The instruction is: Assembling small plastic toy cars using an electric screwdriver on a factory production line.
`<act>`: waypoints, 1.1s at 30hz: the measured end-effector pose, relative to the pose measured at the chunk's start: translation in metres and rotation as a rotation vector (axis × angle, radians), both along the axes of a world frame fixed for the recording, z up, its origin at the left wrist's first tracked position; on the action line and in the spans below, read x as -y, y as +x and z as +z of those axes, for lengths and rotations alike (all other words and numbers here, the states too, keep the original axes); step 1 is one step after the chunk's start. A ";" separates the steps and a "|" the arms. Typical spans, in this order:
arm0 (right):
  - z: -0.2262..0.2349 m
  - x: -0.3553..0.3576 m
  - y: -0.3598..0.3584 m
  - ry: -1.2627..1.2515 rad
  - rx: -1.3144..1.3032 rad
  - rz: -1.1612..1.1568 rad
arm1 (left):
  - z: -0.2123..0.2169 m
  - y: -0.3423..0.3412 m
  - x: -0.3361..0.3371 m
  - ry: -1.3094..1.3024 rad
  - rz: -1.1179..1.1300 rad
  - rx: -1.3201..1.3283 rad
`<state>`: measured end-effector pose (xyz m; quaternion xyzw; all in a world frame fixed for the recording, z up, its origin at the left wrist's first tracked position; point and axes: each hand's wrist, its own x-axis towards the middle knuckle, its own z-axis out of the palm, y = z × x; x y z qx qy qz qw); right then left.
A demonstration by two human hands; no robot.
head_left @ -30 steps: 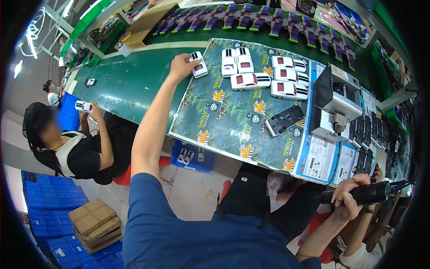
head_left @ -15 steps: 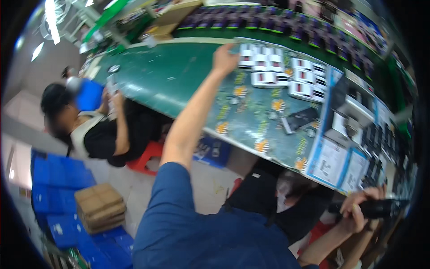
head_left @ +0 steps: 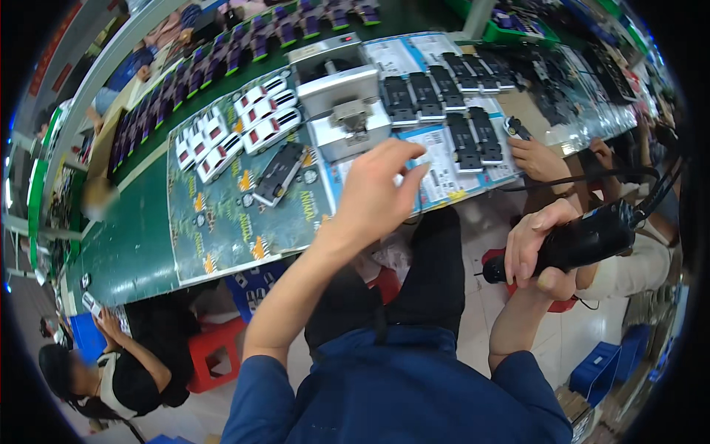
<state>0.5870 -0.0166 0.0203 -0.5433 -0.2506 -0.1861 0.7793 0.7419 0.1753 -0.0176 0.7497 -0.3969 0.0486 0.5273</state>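
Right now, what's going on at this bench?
The person's right hand grips a corded black electric screwdriver, while the left hand, seemingly empty, hovers in front of a metal fixture. White toy cars stand left of the fixture, beside one upturned car; rows of black toy-car undersides lie to the fixture's right. At far left, a co-worker's hands hold another white car.
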 end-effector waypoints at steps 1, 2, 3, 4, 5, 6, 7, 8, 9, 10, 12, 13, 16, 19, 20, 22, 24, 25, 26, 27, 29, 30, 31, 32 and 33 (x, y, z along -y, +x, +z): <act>0.002 0.010 -0.005 -0.041 0.021 0.058 | -0.009 0.002 0.032 0.056 -0.006 -0.036; 0.006 0.015 -0.008 -0.047 0.019 0.077 | -0.019 0.007 0.057 0.126 0.072 0.018; 0.009 0.018 -0.011 -0.048 0.030 0.070 | -0.027 0.013 0.080 0.192 0.146 0.075; 0.009 0.022 -0.015 -0.072 0.023 0.053 | -0.029 0.012 0.098 0.271 0.162 0.014; 0.008 0.024 -0.018 -0.093 0.016 0.039 | -0.031 0.012 0.112 0.353 0.183 -0.047; 0.008 0.024 -0.022 -0.078 -0.012 0.008 | -0.034 0.011 0.121 0.412 0.207 -0.080; 0.008 0.024 -0.023 -0.067 -0.005 0.011 | -0.037 0.010 0.126 0.421 0.212 -0.072; 0.009 0.023 -0.022 -0.043 -0.033 -0.014 | -0.040 0.010 0.129 0.463 0.291 -0.098; 0.007 0.023 -0.021 -0.016 -0.062 -0.033 | -0.046 0.010 0.131 0.506 0.375 -0.123; 0.006 0.018 -0.022 0.057 -0.110 -0.076 | -0.053 0.011 0.127 0.464 0.427 -0.070; 0.000 0.022 -0.023 0.065 -0.096 -0.074 | -0.060 0.007 0.131 0.348 0.397 -0.218; -0.010 0.028 -0.024 0.031 -0.042 -0.056 | -0.071 0.006 0.135 0.259 0.388 -0.257; -0.005 0.051 -0.044 -0.049 -0.171 -0.102 | -0.084 -0.003 0.156 0.162 0.322 -0.417; -0.004 0.031 -0.037 -0.054 -0.177 -0.302 | -0.091 -0.008 0.161 0.169 0.370 -0.444; -0.014 0.040 -0.034 -0.077 -0.155 -0.218 | -0.090 -0.006 0.156 0.170 0.374 -0.399; -0.020 0.035 -0.025 -0.050 -0.140 -0.190 | -0.092 -0.012 0.154 0.091 0.468 -0.327; -0.017 0.028 -0.020 -0.034 -0.141 -0.157 | -0.093 -0.006 0.147 0.058 0.464 -0.403; -0.015 0.023 -0.017 -0.049 -0.126 -0.114 | -0.094 -0.005 0.144 0.039 0.438 -0.480; -0.012 0.020 -0.015 -0.071 -0.132 -0.113 | -0.098 -0.006 0.138 -0.039 0.409 -0.483; -0.011 0.019 -0.015 -0.066 -0.127 -0.128 | -0.092 -0.011 0.125 -0.105 0.337 -0.544; -0.004 0.012 -0.017 0.005 -0.142 -0.190 | -0.083 -0.029 0.099 -0.276 0.228 -0.577; 0.000 0.005 -0.016 0.075 -0.102 -0.156 | -0.078 -0.038 0.080 -0.398 0.086 -0.626; 0.004 0.000 -0.009 0.123 -0.042 -0.163 | -0.090 -0.045 0.065 -0.452 0.075 -0.571; 0.004 -0.004 0.006 0.215 -0.069 -0.104 | -0.060 -0.048 0.011 -0.329 -0.003 -0.691; 0.005 -0.007 0.019 0.294 -0.081 -0.090 | -0.052 -0.053 -0.020 -0.452 -0.105 -0.953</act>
